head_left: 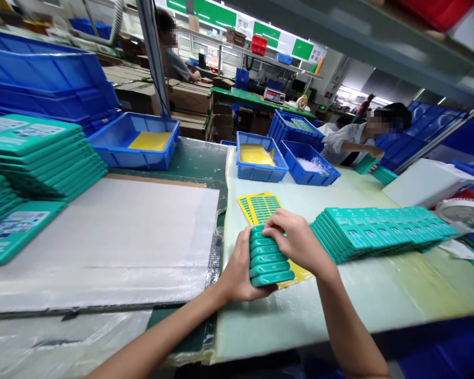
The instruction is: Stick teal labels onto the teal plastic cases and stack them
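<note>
A stack of several flat green boxes (269, 260) stands on edge near the table's front, over a yellow label sheet (260, 207). My left hand (237, 271) is wrapped round the stack's left side. My right hand (296, 239) lies curled on top of the stack, fingers pressed on the upper box. A long fanned row of the same green boxes (379, 231) lies just to the right of my hands.
More green boxes (35, 158) are piled at the left beside a white foam sheet (110, 237). Blue bins (136, 141) (260, 158) (310, 164) stand at the back. A white box (426, 184) sits at the right. One person (363, 139) works at the far right, another (174, 52) behind.
</note>
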Demonstrator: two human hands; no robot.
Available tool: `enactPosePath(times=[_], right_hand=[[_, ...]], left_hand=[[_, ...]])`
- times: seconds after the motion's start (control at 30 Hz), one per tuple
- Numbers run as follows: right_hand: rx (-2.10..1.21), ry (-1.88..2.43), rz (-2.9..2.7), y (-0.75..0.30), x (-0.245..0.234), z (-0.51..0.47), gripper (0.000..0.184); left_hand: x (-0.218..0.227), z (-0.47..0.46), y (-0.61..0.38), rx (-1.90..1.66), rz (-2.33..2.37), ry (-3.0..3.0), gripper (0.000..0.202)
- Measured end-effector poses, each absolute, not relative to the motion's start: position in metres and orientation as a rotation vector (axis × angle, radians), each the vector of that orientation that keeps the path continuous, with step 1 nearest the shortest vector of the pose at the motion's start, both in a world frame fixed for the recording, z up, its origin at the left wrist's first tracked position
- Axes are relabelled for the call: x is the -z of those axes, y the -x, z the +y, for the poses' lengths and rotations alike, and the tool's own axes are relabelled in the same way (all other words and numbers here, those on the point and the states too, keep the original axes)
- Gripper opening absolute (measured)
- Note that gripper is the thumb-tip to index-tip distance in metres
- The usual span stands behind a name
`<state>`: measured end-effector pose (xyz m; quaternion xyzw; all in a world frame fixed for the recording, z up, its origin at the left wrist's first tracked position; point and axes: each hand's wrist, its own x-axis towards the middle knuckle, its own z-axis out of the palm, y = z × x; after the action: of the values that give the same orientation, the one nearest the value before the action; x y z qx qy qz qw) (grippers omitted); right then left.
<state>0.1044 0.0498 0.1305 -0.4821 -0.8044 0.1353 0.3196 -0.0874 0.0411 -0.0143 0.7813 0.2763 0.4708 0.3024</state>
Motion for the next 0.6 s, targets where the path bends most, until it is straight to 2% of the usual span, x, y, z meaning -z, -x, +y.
enactPosePath(times=[0.1,0.17,0.33,0.4,0.6], right_hand=[[-0.069,1.415,-1.942,-0.132,-0.136,0.053,0.018],[-0.025,1.391,-1.784,-0.139,-0.140,0.052,0.016],[-0.492,1.162,-1.916,-0.104,-0.136,0.043,0.007],[-0.513,1.175,-1.976,-0.090,-0.129,0.043,0.009],[-0.039,1.429,-1.873,-0.120,-0.125,0.052,0.018]], left_hand=[[0.015,0.041,0.089,-1.260,0.730,-2.071,0.147],[0.016,0.041,0.088,-1.255,0.726,-2.069,0.148],[0.019,0.042,0.087,-1.258,0.748,-2.059,0.150],[0.020,0.043,0.088,-1.255,0.751,-2.065,0.150],[0.017,0.045,0.091,-1.219,0.761,-2.064,0.149]])
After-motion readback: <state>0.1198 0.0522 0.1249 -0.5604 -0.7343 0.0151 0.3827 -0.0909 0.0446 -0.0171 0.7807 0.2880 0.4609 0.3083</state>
